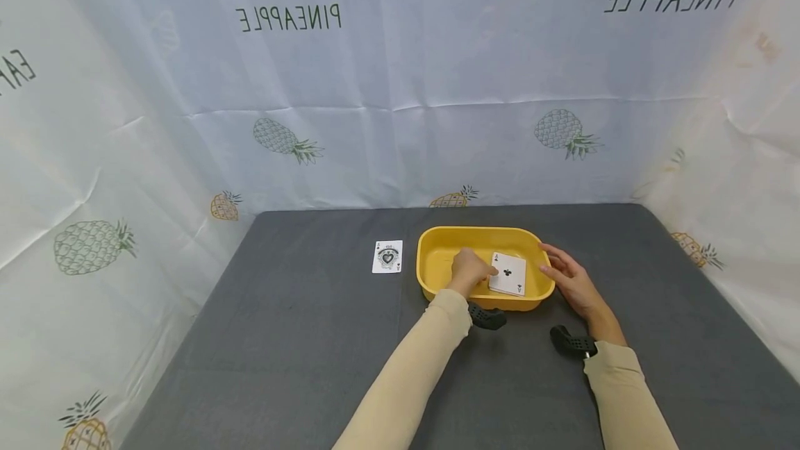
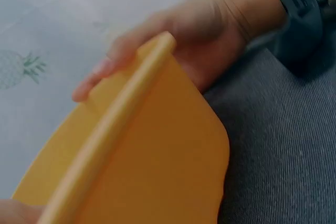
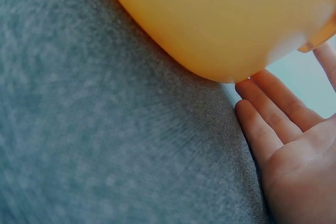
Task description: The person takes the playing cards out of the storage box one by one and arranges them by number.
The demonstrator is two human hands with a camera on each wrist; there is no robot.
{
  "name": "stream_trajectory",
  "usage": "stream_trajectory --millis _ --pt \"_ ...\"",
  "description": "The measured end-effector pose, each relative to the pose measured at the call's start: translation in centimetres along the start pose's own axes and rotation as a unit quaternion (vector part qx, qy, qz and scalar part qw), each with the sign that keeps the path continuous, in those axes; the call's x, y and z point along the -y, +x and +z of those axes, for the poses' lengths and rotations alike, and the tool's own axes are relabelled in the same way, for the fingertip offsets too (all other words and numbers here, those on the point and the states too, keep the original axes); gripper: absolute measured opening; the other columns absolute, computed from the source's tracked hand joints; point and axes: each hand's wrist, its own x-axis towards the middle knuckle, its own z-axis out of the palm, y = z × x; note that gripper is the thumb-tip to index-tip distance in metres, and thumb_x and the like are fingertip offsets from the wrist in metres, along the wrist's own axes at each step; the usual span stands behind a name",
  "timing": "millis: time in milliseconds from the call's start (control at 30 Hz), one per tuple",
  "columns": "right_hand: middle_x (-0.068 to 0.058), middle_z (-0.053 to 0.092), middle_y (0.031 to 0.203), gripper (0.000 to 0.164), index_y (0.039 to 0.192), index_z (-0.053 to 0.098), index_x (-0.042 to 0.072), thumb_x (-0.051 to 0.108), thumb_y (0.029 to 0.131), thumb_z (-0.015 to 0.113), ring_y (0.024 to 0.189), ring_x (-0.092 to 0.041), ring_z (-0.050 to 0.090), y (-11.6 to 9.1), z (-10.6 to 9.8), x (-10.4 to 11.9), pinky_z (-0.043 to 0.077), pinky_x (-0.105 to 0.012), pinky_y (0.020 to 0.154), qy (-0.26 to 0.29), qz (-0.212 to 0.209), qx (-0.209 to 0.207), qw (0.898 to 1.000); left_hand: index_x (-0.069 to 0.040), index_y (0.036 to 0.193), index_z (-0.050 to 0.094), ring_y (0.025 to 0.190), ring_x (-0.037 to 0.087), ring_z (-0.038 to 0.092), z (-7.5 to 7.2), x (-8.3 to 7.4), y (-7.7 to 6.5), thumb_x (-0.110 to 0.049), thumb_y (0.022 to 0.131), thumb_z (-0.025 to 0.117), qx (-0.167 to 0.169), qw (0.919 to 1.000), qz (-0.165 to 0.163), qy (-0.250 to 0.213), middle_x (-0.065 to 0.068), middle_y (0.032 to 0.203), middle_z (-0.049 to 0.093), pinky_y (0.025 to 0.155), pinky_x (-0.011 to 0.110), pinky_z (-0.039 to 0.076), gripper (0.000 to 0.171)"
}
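Observation:
A small stack of playing cards (image 1: pixel 507 273), an ace of clubs on top, lies in the right half of a yellow tray (image 1: pixel 471 232). My left hand (image 1: pixel 467 271) reaches over the tray's front rim, one digit at the left edge of the stack. Its other fingers are hidden, so I cannot tell whether they pinch a card. At the tray's right end is my right hand (image 1: pixel 573 283), its fingers extended against the outer wall and thumb near the rim. In the right wrist view those fingers (image 3: pixel 273 114) look straight beneath the tray's curved side.
An ace of spades (image 1: pixel 387 257) lies face up on the dark grey tablecloth (image 1: pixel 300 318), left of the tray. Behind the table hangs a pale curtain (image 1: pixel 400 151) printed with pineapples. Each wrist wears a black device (image 1: pixel 486 316).

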Motion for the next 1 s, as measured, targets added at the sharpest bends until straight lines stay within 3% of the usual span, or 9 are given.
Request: stream_trajectory --millis 133,233,600,700,867,1000 --pt "0.027 0.051 0.116 0.054 0.149 0.034 0.014 0.020 0.099 0.054 0.102 0.011 0.057 -0.1 0.0 0.1 0.049 -0.004 0.084 0.002 0.004 -0.003 1.000 0.000 0.100 0.064 0.068 0.018 0.051 0.2 0.0 -0.3 -0.018 0.069 0.087 -0.030 0.9986 0.016 0.040 0.007 0.077 0.060 0.065 0.027 0.050 0.043" --pt "0.027 0.050 0.115 0.055 0.149 0.033 0.013 0.020 0.099 0.053 0.103 0.011 0.056 -0.1 0.0 0.1 0.049 -0.004 0.084 -0.003 0.004 -0.002 1.000 -0.001 0.102 0.065 0.076 0.019 0.052 0.4 0.0 -0.4 -0.022 0.065 0.090 -0.049 0.9956 0.022 0.077 0.009 0.088 0.065 0.075 0.030 0.053 0.048" --pt "0.017 0.045 0.125 0.057 0.151 0.030 0.011 0.023 0.100 0.053 0.104 0.013 0.053 0.0 0.2 0.1 0.048 -0.004 0.085 -0.034 0.014 -0.010 0.999 -0.002 0.093 0.068 0.069 0.018 0.048 0.6 0.2 0.2 -0.021 0.063 0.091 -0.064 0.9896 0.024 0.127 0.008 0.080 0.064 0.061 0.025 0.045 0.043" --pt "0.021 0.046 0.122 0.058 0.151 0.029 0.011 0.023 0.100 0.053 0.103 0.013 0.054 0.0 0.2 0.2 0.048 -0.004 0.085 -0.031 0.015 -0.008 0.999 -0.001 0.092 0.068 0.066 0.018 0.048 0.4 0.3 0.3 -0.019 0.063 0.090 -0.055 0.9933 0.017 0.100 0.008 0.078 0.064 0.057 0.025 0.043 0.040" --pt "0.025 0.047 0.116 0.058 0.151 0.029 0.009 0.022 0.100 0.053 0.102 0.012 0.055 -0.1 0.2 0.3 0.049 -0.005 0.084 -0.018 0.016 -0.005 1.000 0.002 0.088 0.068 0.060 0.017 0.051 0.3 0.4 0.7 -0.013 0.064 0.089 -0.025 0.9995 -0.014 0.011 0.007 0.068 0.061 0.053 0.022 0.042 0.035" --pt "0.024 0.046 0.117 0.059 0.151 0.029 0.009 0.022 0.099 0.053 0.102 0.011 0.055 -0.1 0.2 0.4 0.048 -0.004 0.084 -0.017 0.020 -0.005 1.000 0.002 0.086 0.070 0.052 0.012 0.054 0.3 0.7 1.1 -0.009 0.067 0.086 0.010 0.9967 -0.040 -0.070 0.004 0.063 0.061 0.051 0.018 0.050 0.027"
